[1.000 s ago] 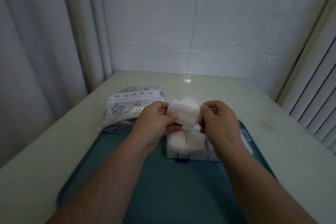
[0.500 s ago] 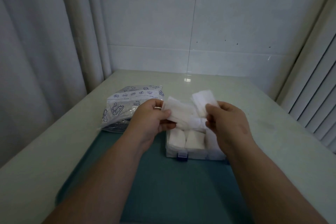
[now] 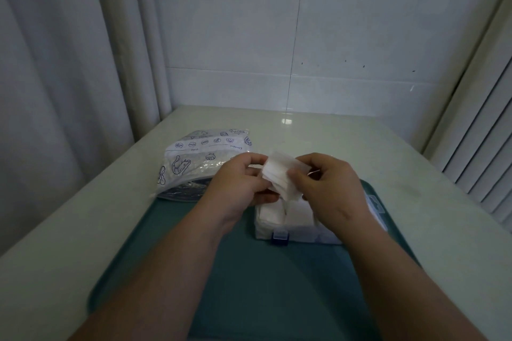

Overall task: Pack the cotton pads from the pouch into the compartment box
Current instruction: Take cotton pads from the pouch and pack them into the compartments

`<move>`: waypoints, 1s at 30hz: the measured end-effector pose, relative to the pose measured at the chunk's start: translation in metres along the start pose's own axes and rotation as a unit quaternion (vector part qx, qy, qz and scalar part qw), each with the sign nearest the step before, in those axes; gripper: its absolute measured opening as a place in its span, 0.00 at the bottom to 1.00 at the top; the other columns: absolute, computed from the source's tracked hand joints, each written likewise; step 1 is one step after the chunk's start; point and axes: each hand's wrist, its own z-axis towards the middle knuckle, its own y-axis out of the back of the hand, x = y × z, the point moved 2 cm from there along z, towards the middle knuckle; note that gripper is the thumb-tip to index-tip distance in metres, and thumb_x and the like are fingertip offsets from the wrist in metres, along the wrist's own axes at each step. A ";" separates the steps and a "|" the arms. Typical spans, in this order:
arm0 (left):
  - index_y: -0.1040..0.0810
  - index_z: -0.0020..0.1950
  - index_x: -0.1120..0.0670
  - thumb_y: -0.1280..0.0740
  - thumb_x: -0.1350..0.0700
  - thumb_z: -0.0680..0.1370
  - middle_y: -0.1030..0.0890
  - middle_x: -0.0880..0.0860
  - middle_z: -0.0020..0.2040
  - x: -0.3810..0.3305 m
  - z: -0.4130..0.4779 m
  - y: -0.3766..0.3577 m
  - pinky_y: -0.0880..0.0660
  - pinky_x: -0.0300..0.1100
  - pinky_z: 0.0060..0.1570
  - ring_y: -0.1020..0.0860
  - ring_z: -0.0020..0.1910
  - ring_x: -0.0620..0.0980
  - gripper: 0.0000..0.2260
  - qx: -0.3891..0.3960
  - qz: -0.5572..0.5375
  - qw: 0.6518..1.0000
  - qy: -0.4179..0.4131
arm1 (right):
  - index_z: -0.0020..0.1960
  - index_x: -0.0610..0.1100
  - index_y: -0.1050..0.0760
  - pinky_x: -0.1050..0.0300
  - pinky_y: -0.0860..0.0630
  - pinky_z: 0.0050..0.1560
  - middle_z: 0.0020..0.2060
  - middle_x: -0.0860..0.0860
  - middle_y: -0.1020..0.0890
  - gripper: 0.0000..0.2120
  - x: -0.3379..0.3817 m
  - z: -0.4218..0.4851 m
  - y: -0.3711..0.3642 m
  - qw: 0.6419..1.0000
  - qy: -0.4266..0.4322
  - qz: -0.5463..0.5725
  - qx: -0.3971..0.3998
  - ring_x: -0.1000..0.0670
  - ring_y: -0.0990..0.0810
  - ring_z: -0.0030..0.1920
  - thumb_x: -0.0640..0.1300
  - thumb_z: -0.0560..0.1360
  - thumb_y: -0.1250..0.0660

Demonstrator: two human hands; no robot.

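A small stack of white cotton pads (image 3: pixel 279 177) is held in the air between both hands, just above the compartment box. My left hand (image 3: pixel 241 188) grips the stack from its left side. My right hand (image 3: pixel 324 185) pinches it from the right. The clear compartment box (image 3: pixel 266 231) with a blue clasp sits on the tray below, and white pads fill the compartments that show. Its far part is hidden behind my hands. The printed plastic pouch (image 3: pixel 199 163) lies to the left, partly on the tray's back corner.
A teal tray (image 3: pixel 249 299) lies on the pale table (image 3: pixel 69 243). The box's clear open lid (image 3: pixel 375 206) lies to the right of the box. A curtain hangs at the left, a tiled wall stands behind, and slatted blinds are at the right.
Half a second ago my right hand held a pad apart from the left hand's stack. The hands have come back together and both hold one stack, slightly lower over the box.
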 end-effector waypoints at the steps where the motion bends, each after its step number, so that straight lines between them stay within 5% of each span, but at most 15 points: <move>1: 0.21 0.52 0.58 0.40 0.74 0.74 0.17 0.59 0.43 0.000 0.000 -0.001 0.18 0.46 0.41 0.17 0.41 0.55 0.15 0.010 -0.020 1.000 0.009 | 0.50 0.55 0.23 0.66 0.26 0.38 0.40 0.59 0.20 0.04 0.000 0.000 0.000 1.000 -0.001 -0.008 0.000 0.58 0.22 0.40 0.47 0.76 0.32; 5: 0.19 0.49 0.63 0.40 0.68 0.76 0.18 0.61 0.42 -0.002 0.000 -0.002 0.19 0.47 0.40 0.19 0.41 0.57 0.10 0.015 -0.081 0.996 0.025 | 0.50 0.54 0.25 0.69 0.29 0.37 0.41 0.58 0.21 0.08 -0.002 0.001 0.000 1.000 0.001 -0.017 -0.004 0.58 0.23 0.40 0.46 0.74 0.29; 11: 0.19 0.46 0.59 0.36 0.70 0.77 0.17 0.59 0.44 -0.001 0.002 0.005 0.18 0.45 0.41 0.18 0.44 0.55 0.09 -0.011 0.048 0.999 0.004 | 0.57 0.59 0.32 0.68 0.31 0.35 0.45 0.64 0.26 0.16 0.000 -0.001 -0.003 0.998 -0.002 0.022 0.059 0.60 0.24 0.41 0.50 0.74 0.30; 16: 0.18 0.39 0.57 0.38 0.68 0.72 0.17 0.56 0.39 -0.005 0.003 0.009 0.23 0.53 0.50 0.20 0.43 0.57 0.11 -0.079 0.023 0.997 0.004 | 0.47 0.57 0.27 0.66 0.28 0.37 0.40 0.59 0.20 0.05 0.002 -0.001 -0.007 0.997 0.019 -0.010 0.069 0.59 0.22 0.40 0.49 0.75 0.31; 20: 0.17 0.43 0.57 0.35 0.54 0.77 0.16 0.55 0.44 -0.005 0.001 0.003 0.26 0.47 0.45 0.21 0.43 0.52 0.10 -0.154 -0.034 0.988 -0.006 | 0.48 0.57 0.27 0.65 0.30 0.36 0.39 0.59 0.22 0.06 0.004 -0.004 -0.016 0.994 0.030 -0.031 0.096 0.59 0.23 0.38 0.49 0.75 0.31; 25: 0.19 0.44 0.58 0.34 0.57 0.77 0.18 0.55 0.43 0.005 0.000 -0.005 0.30 0.43 0.39 0.24 0.40 0.49 0.07 -0.189 0.114 0.974 -0.045 | 0.58 0.60 0.34 0.64 0.28 0.38 0.46 0.61 0.23 0.19 0.003 -0.008 -0.019 0.993 0.016 -0.032 0.115 0.58 0.22 0.41 0.51 0.73 0.29; 30: 0.19 0.42 0.57 0.37 0.56 0.77 0.20 0.53 0.39 0.008 0.001 -0.008 0.30 0.43 0.39 0.24 0.38 0.49 0.09 -0.197 0.092 0.975 -0.036 | 0.55 0.59 0.29 0.67 0.29 0.36 0.46 0.57 0.20 0.10 0.002 -0.008 -0.022 0.991 0.030 -0.055 0.120 0.58 0.22 0.42 0.48 0.76 0.33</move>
